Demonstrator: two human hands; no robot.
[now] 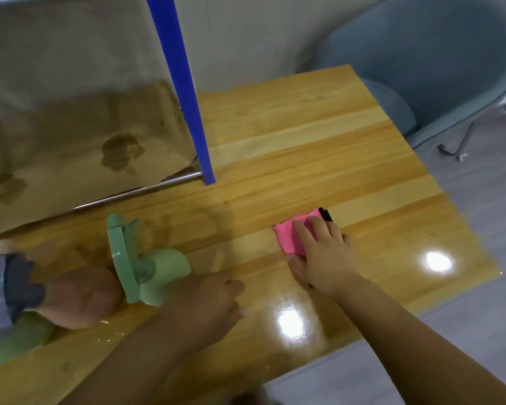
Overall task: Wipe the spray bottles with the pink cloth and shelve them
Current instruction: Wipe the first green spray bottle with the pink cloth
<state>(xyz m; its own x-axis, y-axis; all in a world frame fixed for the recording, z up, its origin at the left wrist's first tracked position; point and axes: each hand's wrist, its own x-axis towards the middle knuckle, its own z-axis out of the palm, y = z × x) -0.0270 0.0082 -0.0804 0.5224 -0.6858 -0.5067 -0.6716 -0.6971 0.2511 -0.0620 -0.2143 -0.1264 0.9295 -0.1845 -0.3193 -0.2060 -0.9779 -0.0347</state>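
Note:
A folded pink cloth (289,235) lies on the wooden table (304,159), right of centre. My right hand (323,255) presses down on it, fingers over the top and thumb at its near edge. A pale green spray bottle (164,273) with a green trigger head (122,252) stands at centre left. My left hand (208,302) rests against its right side with loosely curled fingers that are not wrapped around it. Left of it are a brown bottle (82,296), a grey and dark trigger head (9,287) and another green bottle body (9,343).
A shelf with a blue post (184,92) and a shiny brown-tinted panel (70,135) stands on the table's far left. A small black object (325,214) pokes out from behind the cloth. A grey-blue chair (421,68) stands beyond the right corner. Ceiling lights glare on the tabletop.

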